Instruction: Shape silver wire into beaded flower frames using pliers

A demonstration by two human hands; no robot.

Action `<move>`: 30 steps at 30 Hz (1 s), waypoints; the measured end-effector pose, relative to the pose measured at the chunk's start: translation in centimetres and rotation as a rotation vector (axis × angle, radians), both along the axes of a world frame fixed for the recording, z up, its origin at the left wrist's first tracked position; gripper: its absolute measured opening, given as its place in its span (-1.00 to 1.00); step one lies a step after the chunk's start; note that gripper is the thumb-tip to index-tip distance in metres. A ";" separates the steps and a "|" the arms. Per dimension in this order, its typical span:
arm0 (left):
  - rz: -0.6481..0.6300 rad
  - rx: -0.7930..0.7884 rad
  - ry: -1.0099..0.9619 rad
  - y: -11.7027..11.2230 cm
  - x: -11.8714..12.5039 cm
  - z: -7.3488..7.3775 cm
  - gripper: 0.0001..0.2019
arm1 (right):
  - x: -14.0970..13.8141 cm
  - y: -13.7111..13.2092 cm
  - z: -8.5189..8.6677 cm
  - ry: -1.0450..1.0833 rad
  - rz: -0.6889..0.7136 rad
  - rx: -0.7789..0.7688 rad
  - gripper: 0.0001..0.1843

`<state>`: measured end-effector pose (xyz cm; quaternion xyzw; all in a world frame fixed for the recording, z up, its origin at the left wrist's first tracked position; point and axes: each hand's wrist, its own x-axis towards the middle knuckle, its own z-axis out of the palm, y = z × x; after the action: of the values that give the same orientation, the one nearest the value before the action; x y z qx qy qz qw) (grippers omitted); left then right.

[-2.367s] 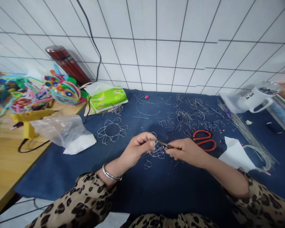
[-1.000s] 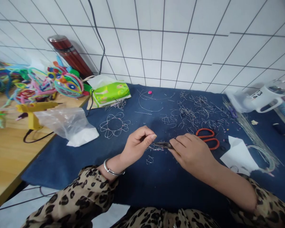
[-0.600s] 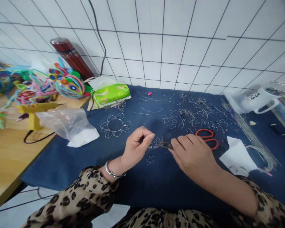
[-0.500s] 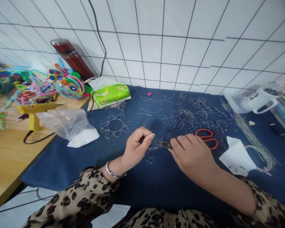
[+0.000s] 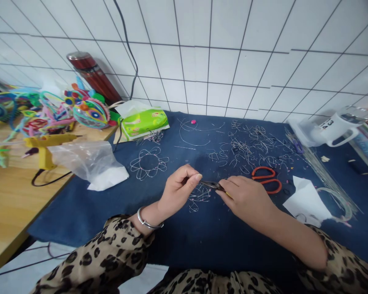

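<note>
My right hand (image 5: 245, 196) is closed around a pair of pliers (image 5: 213, 185); its dark, narrow jaws point left and a bit of yellow handle shows below the fingers. Thumb and forefinger of my left hand (image 5: 179, 188) are pinched on a piece of wire, mostly hidden, right at the pliers' tip. Beneath the jaws, a small heap of bent wire shapes (image 5: 199, 196) with pinkish specks lies on the dark blue cloth (image 5: 184, 241). To the left of my left hand lies a flower-shaped wire piece (image 5: 149, 163) with several loops.
Orange-handled scissors (image 5: 274, 185) lie beside my right hand. Beyond are scattered wire offcuts (image 5: 245, 145), straight wires (image 5: 322, 171) and a white mug (image 5: 339, 128). On the left are a plastic bag (image 5: 92, 163), a yellow glue gun (image 5: 46, 149) and a green tissue pack (image 5: 144, 122).
The pliers' jaws have turned slightly and risen towards my left fingertips, and the right hand has rotated, baring some yellow handle. More of the wire heap shows below. My left hand barely moved.
</note>
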<state>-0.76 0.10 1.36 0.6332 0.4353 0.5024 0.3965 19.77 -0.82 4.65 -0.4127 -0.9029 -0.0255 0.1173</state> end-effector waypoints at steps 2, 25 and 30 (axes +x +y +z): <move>-0.013 -0.030 -0.018 0.2 0.0 -0.1 -0.86 | 0.1 0.3 -0.4 0.018 0.002 -0.044 -0.77; -0.327 -0.517 -0.406 1.4 -0.5 -0.1 -0.91 | 0.3 1.9 -3.2 0.296 -0.050 -0.215 -0.74; -0.345 -0.489 -0.412 1.4 -0.4 -0.1 -0.88 | 0.3 1.9 -3.3 0.366 -0.039 -0.264 -0.75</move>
<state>-1.21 1.51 1.21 0.4693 0.3403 0.4262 0.6945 20.06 1.07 1.32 -0.4397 -0.8539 0.1659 0.2236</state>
